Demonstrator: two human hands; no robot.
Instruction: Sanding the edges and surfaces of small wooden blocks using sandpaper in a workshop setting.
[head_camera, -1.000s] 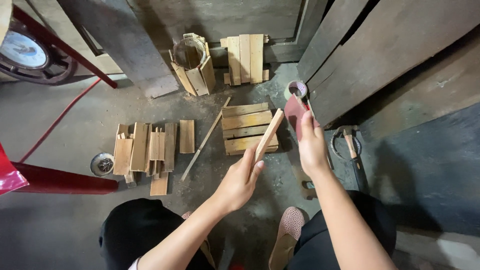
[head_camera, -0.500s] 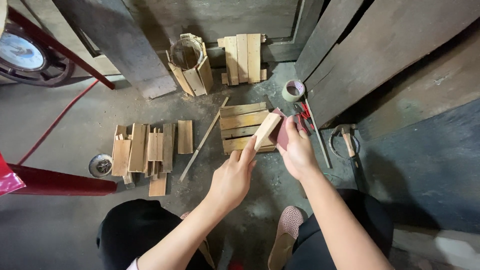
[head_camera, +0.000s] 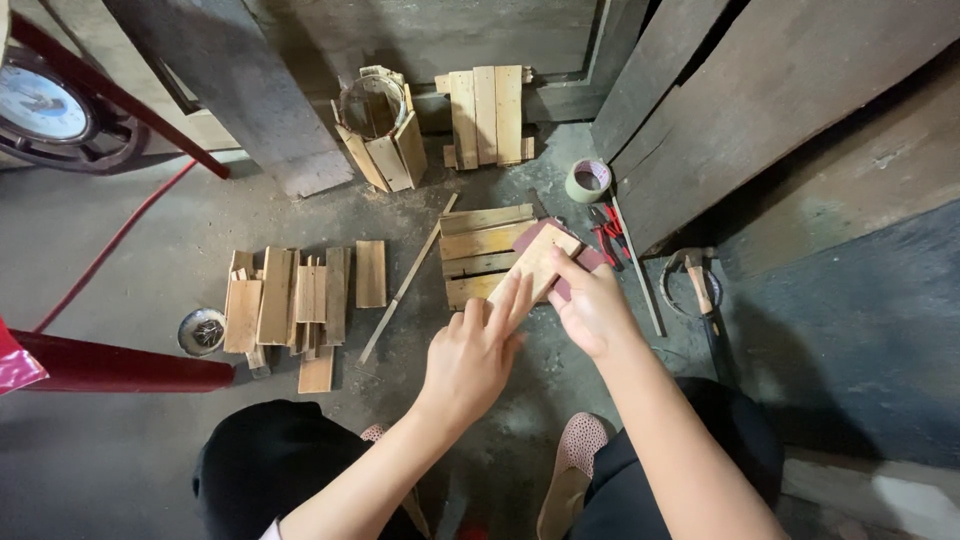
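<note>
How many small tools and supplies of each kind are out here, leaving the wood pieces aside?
Tape roll: 1
Hammer: 1
Red-handled tool: 1
Round tin: 1
Maroon sheet, in the right hand against the slat that the left hand steadies: 1
Total: 5

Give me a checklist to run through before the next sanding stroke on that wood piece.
1. Left hand steadies the wood piece: ok, fingers lie flat on it.
2. Right hand grips the reddish sandpaper: ok, pressed against the piece.
3. Sandpaper grit condition: cannot tell.
4. Piece clear of the stacked slats below: cannot tell, they overlap in view.
5. Pliers and tape roll out of the hands' way: ok, lying apart on the floor.
</note>
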